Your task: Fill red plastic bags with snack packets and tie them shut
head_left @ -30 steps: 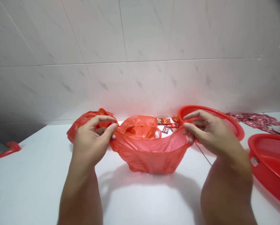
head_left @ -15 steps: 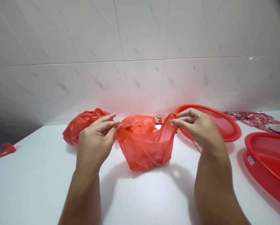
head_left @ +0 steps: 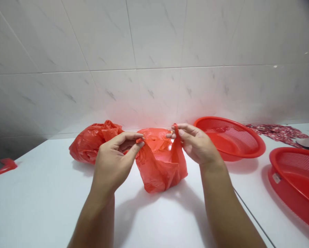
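A thin red plastic bag (head_left: 161, 174) stands on the white table in front of me, its mouth drawn up at both sides. My left hand (head_left: 115, 158) pinches the left handle between thumb and fingers. The right handle is gripped by my right hand (head_left: 196, 143), with a twisted strip rising past the fingertips. Between the hands the bag's top gapes, and whatever lies inside is hidden. Just behind it, more red plastic (head_left: 154, 132) shows. To the left, beyond my left hand, rests a full, crumpled red bag (head_left: 92, 143).
Two red plastic baskets with mesh sides are at the right, a farther one (head_left: 234, 151) and a nearer one (head_left: 286, 179). A red-and-white patterned cloth (head_left: 278, 133) lies by the tiled wall (head_left: 154, 93). Another red item (head_left: 4, 167) is at the left table edge.
My hands have come closer together, the right one moving left and the left one slightly right. The bag's mouth has narrowed and its handles are bunched more upright.
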Demonstrator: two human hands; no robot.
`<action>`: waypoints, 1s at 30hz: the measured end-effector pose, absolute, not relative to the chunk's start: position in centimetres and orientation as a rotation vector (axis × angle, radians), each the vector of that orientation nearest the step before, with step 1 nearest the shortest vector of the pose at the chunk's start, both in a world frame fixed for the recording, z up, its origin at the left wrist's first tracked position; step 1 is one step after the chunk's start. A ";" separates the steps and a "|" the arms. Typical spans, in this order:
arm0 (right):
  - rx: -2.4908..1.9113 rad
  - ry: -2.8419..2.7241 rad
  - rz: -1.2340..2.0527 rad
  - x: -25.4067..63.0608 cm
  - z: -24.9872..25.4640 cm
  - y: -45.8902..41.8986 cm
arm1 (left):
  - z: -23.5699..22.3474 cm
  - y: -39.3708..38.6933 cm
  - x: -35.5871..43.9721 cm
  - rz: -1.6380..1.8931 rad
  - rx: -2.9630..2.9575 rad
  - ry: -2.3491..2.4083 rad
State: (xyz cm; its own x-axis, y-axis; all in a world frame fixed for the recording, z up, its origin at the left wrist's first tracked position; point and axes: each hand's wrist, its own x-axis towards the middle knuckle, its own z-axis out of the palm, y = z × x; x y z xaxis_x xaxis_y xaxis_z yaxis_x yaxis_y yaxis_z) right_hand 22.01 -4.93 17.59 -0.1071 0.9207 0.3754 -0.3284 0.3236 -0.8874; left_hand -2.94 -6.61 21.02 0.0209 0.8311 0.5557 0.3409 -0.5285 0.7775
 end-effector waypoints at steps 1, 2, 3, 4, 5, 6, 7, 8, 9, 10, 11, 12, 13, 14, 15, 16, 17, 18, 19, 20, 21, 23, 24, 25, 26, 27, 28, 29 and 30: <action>-0.639 -1.297 1.206 21.2 17.6 -5.0 | 21.0 -6.8 -2.7 1.532 1.884 1.149; -0.645 -1.366 1.231 20.3 17.7 -5.1 | 21.0 -7.0 -2.4 1.545 1.917 1.116; -0.647 -1.450 1.254 19.5 17.8 -5.4 | 21.0 -7.1 -2.2 1.558 1.972 1.092; -0.645 -1.542 1.275 18.7 17.9 -5.7 | 21.0 -7.3 -2.0 1.567 2.040 1.080; -0.640 -1.630 1.296 18.0 17.9 -6.0 | 21.0 -7.4 -1.9 1.561 2.110 1.078; -0.637 -1.705 1.310 17.3 17.9 -6.3 | 21.0 -7.5 -1.8 1.537 2.171 1.084; -0.648 -1.761 1.316 16.8 17.8 -6.4 | 21.0 -7.5 -1.8 1.499 2.218 1.090; -0.677 -1.799 1.318 16.4 17.7 -6.5 | 21.0 -7.5 -1.9 1.453 2.246 1.099; -0.715 -1.818 1.322 16.2 17.6 -6.5 | 21.1 -7.5 -1.9 1.399 2.259 1.114; -0.751 -1.809 1.330 16.1 17.4 -6.4 | 21.1 -7.4 -2.1 1.332 2.261 1.135; -0.769 -1.775 1.347 16.1 17.3 -6.3 | 21.2 -7.3 -2.2 1.259 2.252 1.158; -0.770 -1.725 1.377 16.3 17.2 -6.1 | 21.2 -7.2 -2.3 1.182 2.234 1.175; -0.758 -1.665 1.414 16.6 17.1 -6.0 | 21.3 -7.1 -2.4 1.110 2.210 1.181; -0.743 -1.612 1.452 16.9 17.1 -5.9 | 21.3 -7.0 -2.5 1.052 2.186 1.176; -0.736 -1.577 1.479 17.1 17.1 -5.9 | 21.3 -6.9 -2.5 1.017 2.167 1.163; -0.746 -1.570 1.490 17.3 17.1 -5.9 | 21.3 -6.8 -2.5 1.004 2.157 1.155; -0.772 -1.582 1.487 17.4 17.2 -6.0 | 21.2 -6.8 -2.5 1.010 2.157 1.164; -0.812 -1.594 1.469 17.5 17.2 -6.1 | 21.2 -6.8 -2.5 1.036 2.163 1.195; -0.857 -1.592 1.439 17.4 17.3 -6.1 | 21.1 -6.8 -2.4 1.073 2.172 1.242; -0.901 -1.572 1.398 17.2 17.3 -6.2 | 21.0 -6.9 -2.4 1.108 2.183 1.293; -0.935 -1.540 1.356 17.1 17.3 -6.2 | 21.0 -7.0 -2.3 1.136 2.194 1.331; -0.932 -1.491 1.319 16.8 17.3 -6.0 | 20.8 -7.2 -2.3 1.158 2.218 1.335; -0.897 -1.485 1.327 16.8 17.2 -5.9 | 20.8 -7.3 -2.3 1.163 2.228 1.302; -0.840 -1.487 1.354 16.8 17.2 -5.8 | 20.7 -7.4 -2.3 1.171 2.231 1.260; -0.771 -1.495 1.386 17.0 17.2 -5.7 | 20.6 -7.5 -2.2 1.176 2.226 1.218; -0.704 -1.504 1.413 17.2 17.2 -5.7 | 20.5 -7.5 -2.1 1.167 2.214 1.181; -0.646 -1.516 1.428 17.5 17.3 -5.7 | 20.4 -7.4 -1.9 1.135 2.191 1.151; -0.602 -1.536 1.434 17.8 17.4 -5.7 | 20.3 -7.2 -1.7 1.077 2.162 1.126; -0.573 -1.569 1.431 18.2 17.5 -5.8 | 20.2 -7.0 -1.5 0.998 2.133 1.104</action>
